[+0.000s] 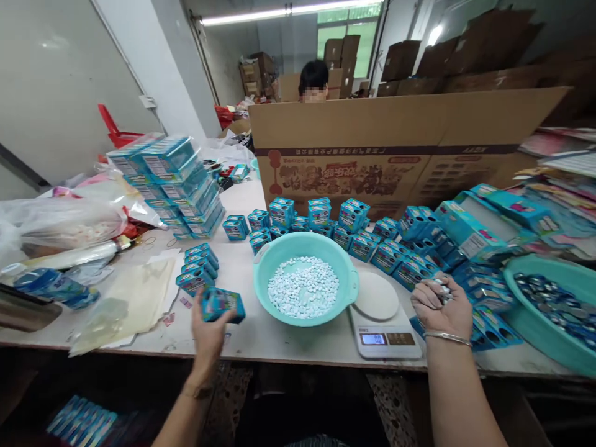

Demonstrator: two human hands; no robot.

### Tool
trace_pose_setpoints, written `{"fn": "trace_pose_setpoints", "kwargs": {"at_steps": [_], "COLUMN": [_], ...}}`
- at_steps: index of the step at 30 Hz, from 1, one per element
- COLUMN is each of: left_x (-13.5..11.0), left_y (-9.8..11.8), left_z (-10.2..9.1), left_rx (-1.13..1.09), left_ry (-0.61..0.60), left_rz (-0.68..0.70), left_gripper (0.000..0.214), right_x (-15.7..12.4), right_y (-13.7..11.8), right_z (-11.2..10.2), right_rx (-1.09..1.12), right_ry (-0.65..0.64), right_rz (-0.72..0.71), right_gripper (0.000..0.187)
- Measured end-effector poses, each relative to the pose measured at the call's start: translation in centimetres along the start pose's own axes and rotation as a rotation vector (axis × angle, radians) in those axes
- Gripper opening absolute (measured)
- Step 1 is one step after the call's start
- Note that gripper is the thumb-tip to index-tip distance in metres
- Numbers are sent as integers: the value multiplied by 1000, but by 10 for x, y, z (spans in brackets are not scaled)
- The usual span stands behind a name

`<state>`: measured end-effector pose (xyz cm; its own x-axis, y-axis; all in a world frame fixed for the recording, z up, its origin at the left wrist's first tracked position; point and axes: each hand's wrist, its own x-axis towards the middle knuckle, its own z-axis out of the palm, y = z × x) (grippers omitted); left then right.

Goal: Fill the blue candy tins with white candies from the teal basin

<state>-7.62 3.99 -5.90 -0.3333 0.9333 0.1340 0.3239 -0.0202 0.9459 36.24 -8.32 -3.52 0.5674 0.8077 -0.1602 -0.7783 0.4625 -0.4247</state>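
Observation:
My left hand (pixel 208 329) is closed around a small blue printed box (pixel 226 305), just left of the bowl and above the table. Palm up, my right hand (pixel 442 315) has its fingers curled over several small white tablets (pixel 442 288). It hovers to the right of the kitchen scale (pixel 388 346), whose round plate (pixel 375 295) carries nothing and whose display seems to read zero. Between my hands stands a turquoise plastic bowl (pixel 261 287) with a layer of white tablets (pixel 302 287). A short row of blue boxes (pixel 199 267) sits beyond my left hand.
Many small blue boxes (pixel 367 247) line the table behind the bowl. A large cardboard carton (pixel 298 130) blocks the back, with a person's head (pixel 314 77) above it. Wrapped packs (pixel 174 180) are stacked left. At right, another turquoise basin (pixel 526 323) holds dark blue shiny pieces.

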Motion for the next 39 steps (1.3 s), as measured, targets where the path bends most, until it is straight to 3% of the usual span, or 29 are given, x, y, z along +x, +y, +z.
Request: {"fn": "trace_pose_setpoints", "kwargs": {"at_steps": [1,3,5,7,10,14,16,18,21,25,28,30,32,34,39], "left_x": [5,10,7,-3,-28,-66,-82,-93,-100,-101,-95,-87,-75,-63,-52], "left_y": [15,53,92,124,151,154,148,140,129,119,116,116,118,119,105], "left_z": [-10,-15,-1,32,101,195,230,255,274,280,274,264,246,221,146], "left_rx": [-70,-202,-316,-366,-322,-246,-218,-141,73,308,352,333,261,173,28], "left_ry": [38,-17,-227,-460,-769,-1094,-1161,-1157,-1142,-1154,-1121,-1025,-888,-789,-758], "left_rz": [25,105,130,138,249,320,309,362,558,750,831,894,883,800,505], "left_gripper": [89,90,79,73,70,64,68,65,53,47,77,101,107,98,63], "right_x": [0,0,0,0,-2,-9,-14,-18,-22,-20,-13,-8,-3,2,12], "right_y": [-3,-6,-5,-2,-2,-16,-27,-36,-45,-44,-39,-36,-33,-29,-19], "right_z": [-6,-16,-22,-25,-28,-38,-44,-49,-55,-57,-53,-49,-43,-35,-13], "right_rx": [21,57,82,98,125,154,161,168,179,208,212,204,196,193,203], "right_ry": [4,-4,-31,-61,-85,-107,-103,-88,-72,-43,-48,-79,-114,-143,-237], "right_rz": [-3,2,4,5,-1,-33,-52,-65,-76,-87,-63,-31,9,57,96], "right_gripper": [20,25,28,27,23,20,18,16,15,17,17,16,15,14,17]}}
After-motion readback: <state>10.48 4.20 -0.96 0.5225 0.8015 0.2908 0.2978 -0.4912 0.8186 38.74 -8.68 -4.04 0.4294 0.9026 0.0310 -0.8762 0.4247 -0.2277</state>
